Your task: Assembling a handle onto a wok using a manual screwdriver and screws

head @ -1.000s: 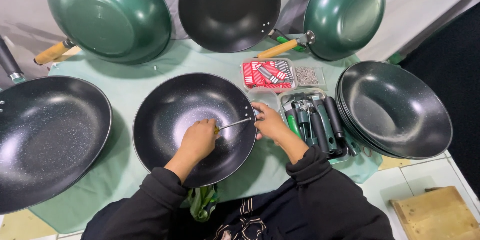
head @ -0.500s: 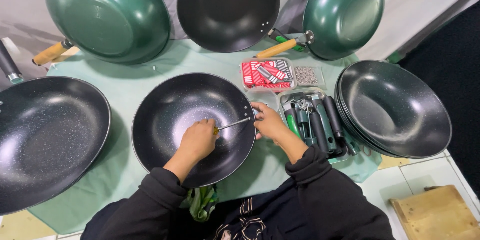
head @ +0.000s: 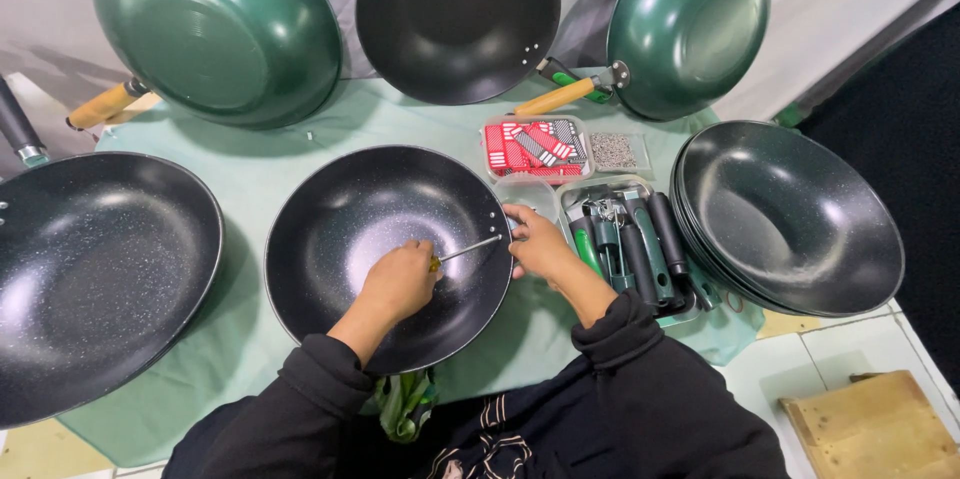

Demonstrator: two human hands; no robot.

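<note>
Holding screwdriver (head: 468, 251) inside wok (head: 385, 254); tray (head: 625, 239) holds handles.

The centre pan (head: 385, 239) has a dark, speckled, slightly glossy inner coating, like the big pan (head: 90, 279) at left of the frame. The two upturned pans (head: 215, 29) along the top show smooth, shiny green outsides and pale wooden handles (head: 555, 97). The screwdriver (head: 468, 251) has a bright metal shaft. A matt pale green cloth (head: 260, 169) covers the table. The loose handles (head: 640, 239) in the clear plastic tray look like dark, smooth plastic. The sleeves (head: 650, 399) are black knit cloth.
</note>
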